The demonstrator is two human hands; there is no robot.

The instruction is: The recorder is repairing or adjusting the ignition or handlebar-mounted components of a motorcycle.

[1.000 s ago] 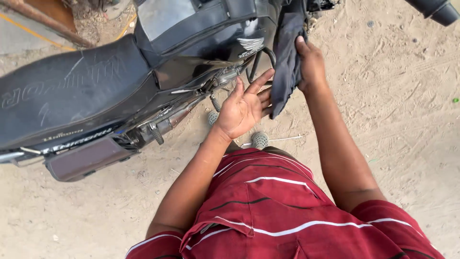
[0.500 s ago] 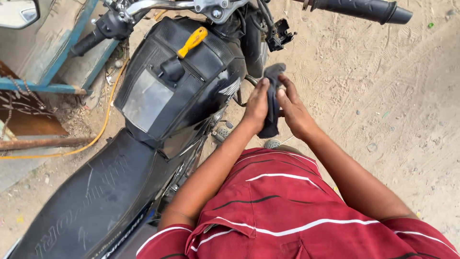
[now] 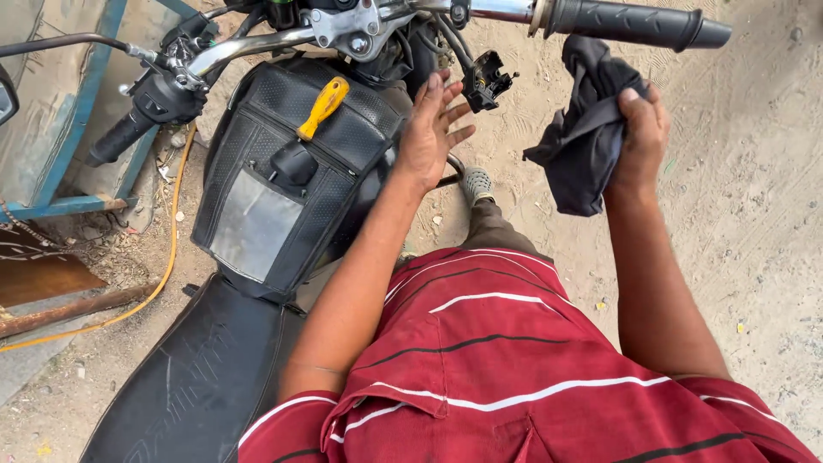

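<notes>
Head view: right hand [image 3: 639, 137] grips dark cloth [image 3: 583, 141], fingers wrapped and pinching bunched fabric, cloth hanging just below right handlebar grip [image 3: 630, 21]. Left hand [image 3: 433, 129] empty, fingers spread, palm near tank side beside open switch housing [image 3: 487, 81]. Yellow-handled screwdriver [image 3: 323, 105] lies on tank cover [image 3: 283, 171]. Step, as judged: wiping motorcycle parts near handlebar. Next move calls for pressing cloth flat against surface, left hand steadying.

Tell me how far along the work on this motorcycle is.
Done: nothing on the bike looks finished from this view. In hand: the right hand grips a dark cloth below the handlebar grip; the left hand is open beside the tank cover. Left: a yellow-handled screwdriver lies unused on the tank, and the lever bracket hangs bare.
</notes>
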